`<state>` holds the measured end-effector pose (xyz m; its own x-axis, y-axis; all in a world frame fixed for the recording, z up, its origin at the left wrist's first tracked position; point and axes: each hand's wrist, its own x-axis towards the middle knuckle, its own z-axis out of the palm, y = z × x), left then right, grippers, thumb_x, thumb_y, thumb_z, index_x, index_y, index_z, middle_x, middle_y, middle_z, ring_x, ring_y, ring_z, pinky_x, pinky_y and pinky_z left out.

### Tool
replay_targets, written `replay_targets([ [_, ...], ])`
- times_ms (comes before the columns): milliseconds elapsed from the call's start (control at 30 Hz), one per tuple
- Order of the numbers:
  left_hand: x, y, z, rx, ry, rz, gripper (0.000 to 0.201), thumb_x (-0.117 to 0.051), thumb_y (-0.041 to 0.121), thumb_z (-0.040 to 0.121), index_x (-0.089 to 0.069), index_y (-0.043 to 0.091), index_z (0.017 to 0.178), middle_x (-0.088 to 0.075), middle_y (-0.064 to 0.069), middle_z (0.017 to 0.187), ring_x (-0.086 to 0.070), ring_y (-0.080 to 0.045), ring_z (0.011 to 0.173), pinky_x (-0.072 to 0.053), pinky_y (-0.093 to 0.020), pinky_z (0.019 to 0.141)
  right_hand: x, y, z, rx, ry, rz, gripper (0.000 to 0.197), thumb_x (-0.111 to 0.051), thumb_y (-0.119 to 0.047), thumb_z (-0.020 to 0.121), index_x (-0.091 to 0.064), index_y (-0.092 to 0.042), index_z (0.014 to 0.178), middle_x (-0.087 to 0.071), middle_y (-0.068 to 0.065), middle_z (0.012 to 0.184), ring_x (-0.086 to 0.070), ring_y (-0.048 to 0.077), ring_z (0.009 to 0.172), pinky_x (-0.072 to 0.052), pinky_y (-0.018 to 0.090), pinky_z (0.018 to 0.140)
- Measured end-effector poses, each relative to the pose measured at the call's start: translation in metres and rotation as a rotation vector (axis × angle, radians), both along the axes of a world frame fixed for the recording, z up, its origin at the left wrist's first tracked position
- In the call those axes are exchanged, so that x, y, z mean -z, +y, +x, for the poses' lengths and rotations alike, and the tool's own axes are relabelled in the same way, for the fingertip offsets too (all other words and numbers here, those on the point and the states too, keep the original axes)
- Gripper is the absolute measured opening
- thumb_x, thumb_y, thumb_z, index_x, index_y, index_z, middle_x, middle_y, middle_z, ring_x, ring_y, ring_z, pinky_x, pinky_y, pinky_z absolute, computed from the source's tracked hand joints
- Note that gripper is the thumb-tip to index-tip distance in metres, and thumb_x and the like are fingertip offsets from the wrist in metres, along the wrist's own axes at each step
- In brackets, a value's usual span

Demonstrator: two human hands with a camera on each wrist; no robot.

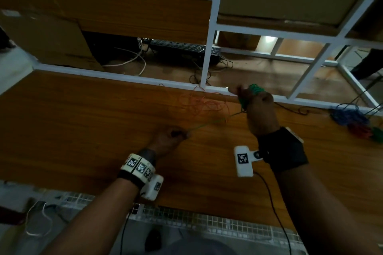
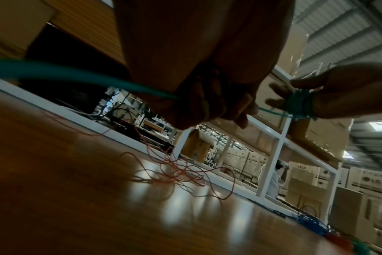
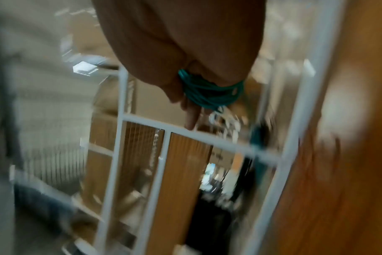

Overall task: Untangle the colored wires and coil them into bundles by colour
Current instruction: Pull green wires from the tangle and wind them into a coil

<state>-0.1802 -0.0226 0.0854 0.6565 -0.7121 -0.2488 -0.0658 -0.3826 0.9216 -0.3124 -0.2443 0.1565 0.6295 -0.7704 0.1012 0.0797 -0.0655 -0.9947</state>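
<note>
Step in hand: coiling the green wire [image 1: 215, 120]. My right hand [image 1: 258, 104] is raised over the far edge of the bench [image 1: 87, 109], with the green coil [image 3: 209, 93] wrapped in several turns around its fingers [image 3: 191, 117]. Those fingers are extended inside the turns and serve as the former for the coil; they do not pinch it.

My left hand [image 1: 169, 137] sits low over the bench, nearer to me, with its fingers [image 2: 207, 110] clamped on the free run of the green wire. The wire runs taut from this pinch up to the coil, and the left wrist view shows a further length trailing behind the pinch.

The orange wire [image 1: 204, 103] lies loose and looped on the bench between the two hands, close under the taut green run. I cannot tell whether the two wires cross or catch each other. Blue, red and green bundles [image 1: 352, 119] lie together at the right end of the bench, by my judgement already coiled.

Next move, as I judge it:
1. Feed more green wire through the left fingers under light tension.
2. Lay another turn on the coil.
3. Watch that the green run does not drag orange loops along.
</note>
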Motion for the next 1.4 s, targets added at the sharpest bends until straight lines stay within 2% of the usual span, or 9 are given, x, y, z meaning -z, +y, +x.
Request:
replay_targets([
  [100,0.003,0.015,0.020,-0.031,-0.064,0.022,0.013,-0.073,0.042,0.085,-0.068,0.033,0.093,-0.064,0.019,0.097,-0.060,-0.001,0.094,-0.045,-0.022,0.077,0.020,-0.008,-0.004,-0.054,0.375,-0.515,0.051,-0.048,-0.052,0.105,-0.068,-0.010,0.082,-0.059,0.006,0.062,-0.051,0.011,0.050,-0.042,0.027,0.052],
  [333,-0.045,0.004,0.050,0.025,-0.356,-0.076,0.004,-0.068,0.039,0.089,-0.069,0.037,0.093,-0.064,0.022,0.095,-0.060,0.001,0.093,-0.049,-0.021,0.076,0.036,0.033,-0.004,-0.873,0.999,-0.603,0.052,-0.055,-0.064,0.096,-0.068,-0.014,0.097,-0.061,0.002,0.085,-0.064,0.022,0.079,-0.050,0.035,0.071],
  [433,-0.064,-0.009,0.059,0.063,-0.453,-0.157,0.004,-0.069,0.035,0.089,-0.070,0.039,0.089,-0.066,0.025,0.090,-0.062,0.003,0.090,-0.051,-0.021,0.079,0.042,0.044,-0.001,-1.083,0.809,-0.392,0.044,-0.062,-0.057,0.097,-0.078,-0.016,0.096,-0.062,0.007,0.075,-0.056,0.018,0.067,-0.045,0.037,0.066],
  [533,-0.063,-0.023,0.064,0.060,-0.406,-0.219,0.012,-0.072,0.031,0.087,-0.071,0.042,0.084,-0.069,0.026,0.086,-0.064,0.005,0.088,-0.050,-0.016,0.077,0.036,0.056,0.001,-1.251,0.475,-0.040,0.040,-0.056,-0.032,0.106,-0.071,0.005,0.112,-0.074,0.022,0.109,-0.067,0.033,0.115,-0.050,0.047,0.104],
  [633,-0.047,-0.032,0.057,0.001,-0.338,-0.196,0.013,-0.072,0.025,0.087,-0.071,0.038,0.087,-0.067,0.025,0.089,-0.062,0.012,0.082,-0.049,-0.011,0.073,0.021,0.058,0.006,-1.299,0.080,0.405,0.030,-0.050,-0.016,0.103,-0.062,0.008,0.116,-0.073,0.019,0.114,-0.059,0.031,0.131,-0.043,0.041,0.114],
  [867,-0.003,-0.031,0.017,-0.053,-0.154,-0.141,0.015,-0.066,0.019,0.092,-0.068,0.025,0.078,-0.065,0.014,0.070,-0.058,0.008,0.057,-0.042,-0.009,0.052,0.016,0.033,0.017,-0.738,-0.345,0.574,0.029,-0.041,-0.016,0.108,-0.062,-0.001,0.124,-0.067,0.019,0.127,-0.062,0.027,0.126,-0.054,0.033,0.103],
  [1033,0.011,-0.017,0.003,-0.001,0.052,-0.060,0.021,-0.068,0.035,0.090,-0.072,0.019,0.102,-0.068,0.014,0.090,-0.062,0.002,0.080,-0.044,-0.014,0.063,0.049,-0.006,0.020,-0.251,0.152,-0.422,0.039,-0.047,-0.039,0.108,-0.068,-0.008,0.101,-0.072,0.012,0.091,-0.071,0.023,0.086,-0.060,0.044,0.074],
  [1133,0.009,-0.002,0.011,-0.005,0.057,-0.028,0.013,-0.074,0.038,0.085,-0.070,0.029,0.093,-0.069,0.012,0.098,-0.064,-0.008,0.095,-0.048,-0.022,0.075,0.067,-0.022,0.011,-0.289,0.533,-0.867,0.041,-0.042,-0.049,0.106,-0.061,-0.014,0.095,-0.062,0.004,0.084,-0.059,0.019,0.074,-0.055,0.047,0.073],
  [1400,-0.017,-0.008,0.038,0.032,-0.115,-0.036,0.007,-0.076,0.030,0.084,-0.070,0.026,0.082,-0.068,0.016,0.091,-0.062,0.005,0.088,-0.047,-0.017,0.074,0.075,0.034,0.001,-1.100,1.010,-0.529,0.074,-0.046,-0.087,0.084,-0.079,-0.022,0.075,-0.074,0.007,0.098,-0.067,0.028,0.094,-0.054,0.054,0.094],
])
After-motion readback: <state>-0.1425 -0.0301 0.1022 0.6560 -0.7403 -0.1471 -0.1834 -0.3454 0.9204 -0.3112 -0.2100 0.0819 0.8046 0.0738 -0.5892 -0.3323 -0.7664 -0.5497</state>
